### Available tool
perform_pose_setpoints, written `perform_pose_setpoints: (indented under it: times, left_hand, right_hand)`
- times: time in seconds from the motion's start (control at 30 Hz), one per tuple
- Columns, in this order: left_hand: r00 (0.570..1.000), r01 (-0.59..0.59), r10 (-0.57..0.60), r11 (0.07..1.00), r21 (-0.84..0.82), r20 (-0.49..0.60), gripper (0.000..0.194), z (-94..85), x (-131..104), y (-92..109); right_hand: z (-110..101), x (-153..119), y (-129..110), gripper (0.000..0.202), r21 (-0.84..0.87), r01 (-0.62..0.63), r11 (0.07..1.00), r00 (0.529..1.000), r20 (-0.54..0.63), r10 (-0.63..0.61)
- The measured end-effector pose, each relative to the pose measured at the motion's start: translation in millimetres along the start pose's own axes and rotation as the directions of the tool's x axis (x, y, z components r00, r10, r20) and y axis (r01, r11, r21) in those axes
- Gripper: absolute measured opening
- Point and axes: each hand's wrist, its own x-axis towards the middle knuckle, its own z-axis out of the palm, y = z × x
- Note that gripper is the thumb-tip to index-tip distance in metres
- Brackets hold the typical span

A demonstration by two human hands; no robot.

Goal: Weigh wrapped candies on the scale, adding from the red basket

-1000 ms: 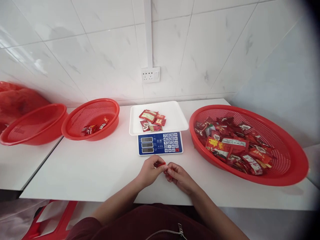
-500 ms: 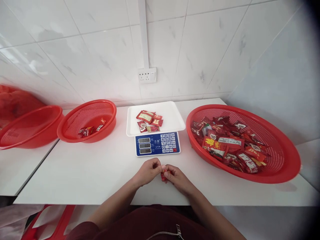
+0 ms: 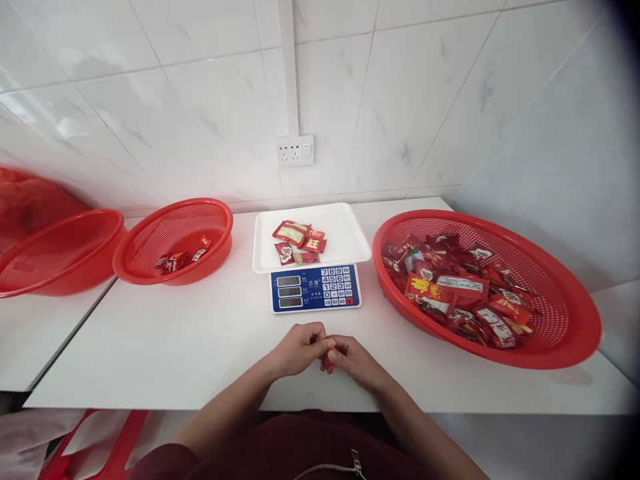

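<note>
Close to the table's front, my left hand and my right hand meet, both with bent fingers closed on a small red packet. Fingers cover most of the packet, so its kind and whether it is sealed cannot be made out. Just beyond them stands a blue and white digital scale; its white tray carries several red and gold snack packets.
To the right, a large red perforated basket holds many red snack packets. A smaller red basket at left contains a few packets. Another red basket and a red bag are farther left. A socket is on the tiled wall.
Both hands have shifted slightly and drawn closer together around the small red packet, which shows less now. The scale, its packets and the baskets have stayed put.
</note>
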Motion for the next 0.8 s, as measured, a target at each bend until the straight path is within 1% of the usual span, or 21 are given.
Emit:
perform_pose_setpoints:
  times: [0.07,0.13,0.23,0.3,0.37,0.47,0.57,0.67,0.73,0.8]
  left_hand:
    - [1.000,-0.020,0.019,0.998,0.060,0.011,0.036,2.4,-1.0,0.0]
    - [0.999,-0.033,0.033,0.995,0.098,-0.003,0.035,3.4,-1.2,0.5]
    - [1.000,-0.006,0.009,0.994,0.110,-0.024,0.033,1.3,0.4,2.0]
    - [0.999,0.020,-0.013,0.980,0.197,-0.038,0.033,-1.7,1.8,3.2]
    - [1.000,0.024,-0.021,0.962,0.271,-0.016,0.034,-4.1,2.5,3.9]
    - [0.999,-0.014,0.004,0.965,0.263,0.039,0.035,-4.7,1.4,4.1]
    - [0.997,-0.064,0.053,0.964,0.260,0.047,0.034,-2.6,-1.2,5.2]
    - [0.994,-0.108,0.096,0.940,0.325,0.051,0.036,-1.2,-2.8,7.4]
    - [0.994,-0.110,0.103,0.923,0.370,0.038,0.037,-1.2,-2.2,7.6]
    - [0.996,-0.084,0.083,0.922,0.378,0.019,0.038,-1.2,-0.3,5.7]
  right_hand:
    - [-1.3,1.3,2.2,0.048,-0.003,-0.001,1.000,1.000,0.003,0.001]
    - [-1.8,1.8,2.8,0.047,-0.002,0.002,1.000,1.000,-0.004,-0.002]
    - [-0.8,0.5,0.3,0.042,0.003,0.002,1.000,1.000,-0.022,-0.002]
    - [0.9,-1.2,-3.0,0.036,0.005,0.000,1.000,0.999,-0.045,0.001]
    - [2.8,-2.8,-6.3,0.031,0.002,-0.013,1.000,0.998,-0.064,0.013]
    - [4.4,-4.0,-9.1,0.030,-0.013,-0.029,0.999,0.998,-0.059,0.028]
    - [4.3,-3.8,-8.7,0.029,-0.024,-0.016,1.000,0.999,-0.038,0.015]
    - [4.0,-3.1,-8.0,0.030,-0.027,-0.012,1.000,1.000,-0.021,0.011]
    - [4.3,-2.7,-8.4,0.031,-0.027,-0.016,1.000,1.000,-0.011,0.015]
    - [4.8,-2.3,-8.9,0.032,-0.029,-0.017,0.999,1.000,-0.015,0.016]
